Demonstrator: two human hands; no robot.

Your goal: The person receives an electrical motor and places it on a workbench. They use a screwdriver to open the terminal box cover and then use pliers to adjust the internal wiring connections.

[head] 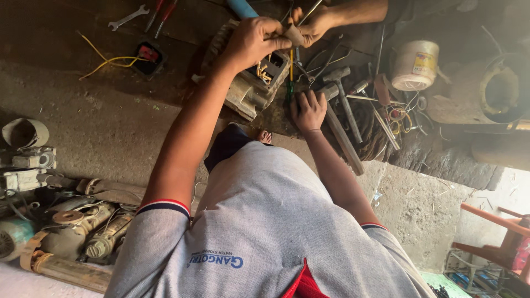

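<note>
While the left hand (255, 40) pinches a small brown piece (294, 35) above the open motor (251, 83) at upper centre, the right hand (308, 109) lies flat, fingers together; wiring looks unfinished

White tub (414, 65), yellow-red label (425, 62), on bench, right.

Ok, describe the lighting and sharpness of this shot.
Head view: dim, warm light over the work surface; left hand and motor housing fairly sharp; daylight blows out the wall at lower right; the grey shirt up close looks softer.
</note>
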